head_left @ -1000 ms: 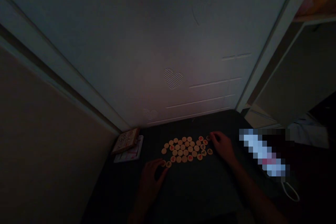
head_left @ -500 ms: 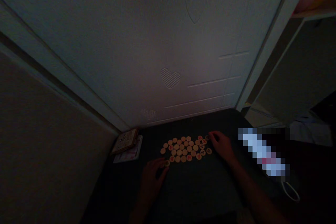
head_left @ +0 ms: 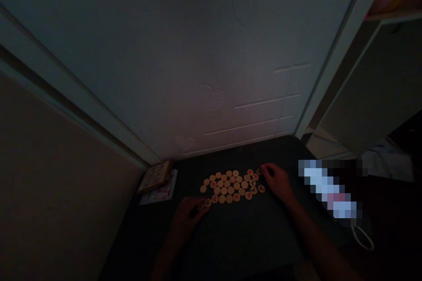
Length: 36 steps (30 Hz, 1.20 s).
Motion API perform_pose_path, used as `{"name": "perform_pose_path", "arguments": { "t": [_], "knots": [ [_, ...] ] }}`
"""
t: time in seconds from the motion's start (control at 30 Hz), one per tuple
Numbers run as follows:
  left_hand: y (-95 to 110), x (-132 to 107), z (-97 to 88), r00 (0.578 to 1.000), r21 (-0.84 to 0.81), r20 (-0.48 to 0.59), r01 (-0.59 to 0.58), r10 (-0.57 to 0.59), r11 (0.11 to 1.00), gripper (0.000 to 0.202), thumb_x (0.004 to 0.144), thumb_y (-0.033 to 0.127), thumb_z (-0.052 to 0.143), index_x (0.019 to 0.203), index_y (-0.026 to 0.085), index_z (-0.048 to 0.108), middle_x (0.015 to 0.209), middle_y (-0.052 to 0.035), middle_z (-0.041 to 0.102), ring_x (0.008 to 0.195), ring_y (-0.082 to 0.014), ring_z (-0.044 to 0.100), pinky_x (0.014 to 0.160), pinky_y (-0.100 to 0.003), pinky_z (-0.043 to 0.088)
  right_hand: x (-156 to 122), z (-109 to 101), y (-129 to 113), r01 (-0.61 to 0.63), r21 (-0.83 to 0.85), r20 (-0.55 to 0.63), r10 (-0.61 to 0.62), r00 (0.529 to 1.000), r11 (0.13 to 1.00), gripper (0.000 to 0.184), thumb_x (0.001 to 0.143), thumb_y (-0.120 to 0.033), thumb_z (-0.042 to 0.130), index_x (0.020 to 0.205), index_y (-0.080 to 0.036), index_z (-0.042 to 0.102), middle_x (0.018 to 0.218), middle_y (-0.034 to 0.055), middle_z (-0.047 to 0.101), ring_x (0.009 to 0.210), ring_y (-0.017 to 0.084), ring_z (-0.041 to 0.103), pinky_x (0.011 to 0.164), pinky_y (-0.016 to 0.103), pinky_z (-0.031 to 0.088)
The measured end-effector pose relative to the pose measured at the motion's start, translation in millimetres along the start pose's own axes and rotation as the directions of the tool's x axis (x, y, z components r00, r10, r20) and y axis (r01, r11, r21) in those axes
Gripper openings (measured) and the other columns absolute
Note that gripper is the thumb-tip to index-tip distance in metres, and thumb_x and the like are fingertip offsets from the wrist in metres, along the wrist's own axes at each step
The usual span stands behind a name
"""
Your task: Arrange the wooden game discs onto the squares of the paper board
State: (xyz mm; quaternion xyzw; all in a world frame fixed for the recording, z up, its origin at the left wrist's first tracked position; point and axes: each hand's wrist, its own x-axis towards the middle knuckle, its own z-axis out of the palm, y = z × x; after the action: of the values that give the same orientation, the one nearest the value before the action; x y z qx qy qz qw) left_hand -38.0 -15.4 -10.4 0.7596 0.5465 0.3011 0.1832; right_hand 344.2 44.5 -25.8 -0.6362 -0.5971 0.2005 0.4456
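Observation:
Round wooden Chinese chess pieces (head_left: 227,183) lie in a loose cluster on a dark tabletop (head_left: 237,237). Some show red or dark characters; many have a plain side up. At the cluster's near left corner, my left hand (head_left: 190,216) pinches a dark-marked piece (head_left: 207,203) between thumb and fingers. On the far right side, my right hand (head_left: 275,180) has its fingertips closed on another piece (head_left: 259,171), partly covered by them. Just below that hand sits a dark-marked piece (head_left: 261,189), apart from it.
Against the wall at the left, a wooden box-like object (head_left: 154,177) rests on a pale booklet or flat box (head_left: 161,193). A panel with heart patterns (head_left: 212,96) rises behind the table. On the right lies a blurred-out bright object (head_left: 329,189) with a white cord loop (head_left: 363,239).
My left hand has shifted slightly left, and the piece in its fingers now shows its dark mark more plainly. My right hand stays at the same piece. The view has moved a little.

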Motion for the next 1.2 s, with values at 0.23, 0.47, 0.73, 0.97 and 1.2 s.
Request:
{"name": "perform_pose_path", "arguments": {
  "t": [0.23, 0.47, 0.73, 0.97, 1.2],
  "knots": [
    [-2.0, 10.9, -5.9, 0.997, -0.034, 0.069, -0.034, 0.037, 0.999, 0.025, 0.088, 0.041, 0.073, 0.11, 0.03, 0.074, 0.1, -0.0041, 0.073, 0.09, -0.0227, 0.07, 0.082, -0.039, 0.06, 0.0, 0.7, 0.8, -0.001, 0.005, -0.004, 0.001, 1.0, 1.0, 0.032, 0.095, -0.046, 0.052, 0.095, -0.023, 0.074, 0.094, 0.0067, 0.077, 0.086, 0.024, 0.071, 0.078, 0.035, 0.053],
    [-4.4, 12.5, -4.5, 0.997, -0.007, 0.067, -0.027, 0.027, 1.0, 0.023, 0.089, 0.039, 0.072, 0.11, 0.031, 0.073, 0.099, -0.0027, 0.073, 0.089, -0.0211, 0.07, 0.08, -0.038, 0.061, -0.3, -0.2, -0.6, -0.004, 0.002, -0.003, 0.004, 1.0, 1.0, 0.032, 0.096, -0.046, 0.052, 0.096, -0.023, 0.074, 0.096, 0.0071, 0.078, 0.088, 0.025, 0.072, 0.08, 0.036, 0.054],
    [13.2, 17.7, -7.1, 0.972, 0.083, 0.036, -0.234, 0.232, 0.969, 0.034, 0.086, 0.036, 0.077, 0.118, 0.027, 0.068, 0.112, -0.0061, 0.073, 0.104, -0.0254, 0.068, 0.089, -0.044, 0.059, -1.0, -1.6, -3.1, -0.012, 0.001, -0.008, 0.012, 1.0, 1.0, 0.033, 0.095, -0.046, 0.052, 0.095, -0.023, 0.075, 0.099, 0.0077, 0.078, 0.089, 0.025, 0.072, 0.078, 0.036, 0.054],
    [46.6, 17.7, 14.5, 0.93, 0.214, 0.116, -0.368, 0.35, 0.905, 0.029, 0.093, 0.03, 0.069, 0.122, 0.028, 0.068, 0.121, -0.0044, 0.074, 0.116, -0.027, 0.064, 0.099, -0.05, 0.052, -1.3, -2.4, -4.2, -0.018, 0.002, -0.005, 0.019, 1.0, 1.0, 0.033, 0.095, -0.046, 0.052, 0.096, -0.022, 0.075, 0.098, 0.0076, 0.078, 0.088, 0.025, 0.072, 0.078, 0.036, 0.054],
    [56.8, 12.0, 19.8, 0.93, 0.204, 0.16, -0.36, 0.332, 0.91, 0.022, 0.095, 0.027, 0.065, 0.116, 0.03, 0.071, 0.117, -0.0024, 0.076, 0.111, -0.026, 0.066, 0.097, -0.047, 0.05, -1.1, -1.7, -3.8, -0.023, 0.009, -0.01, 0.023, 1.0, 1.0, 0.034, 0.095, -0.048, 0.051, 0.095, -0.023, 0.075, 0.1, 0.0081, 0.078, 0.09, 0.026, 0.071, 0.08, 0.037, 0.054]
  ]
}}
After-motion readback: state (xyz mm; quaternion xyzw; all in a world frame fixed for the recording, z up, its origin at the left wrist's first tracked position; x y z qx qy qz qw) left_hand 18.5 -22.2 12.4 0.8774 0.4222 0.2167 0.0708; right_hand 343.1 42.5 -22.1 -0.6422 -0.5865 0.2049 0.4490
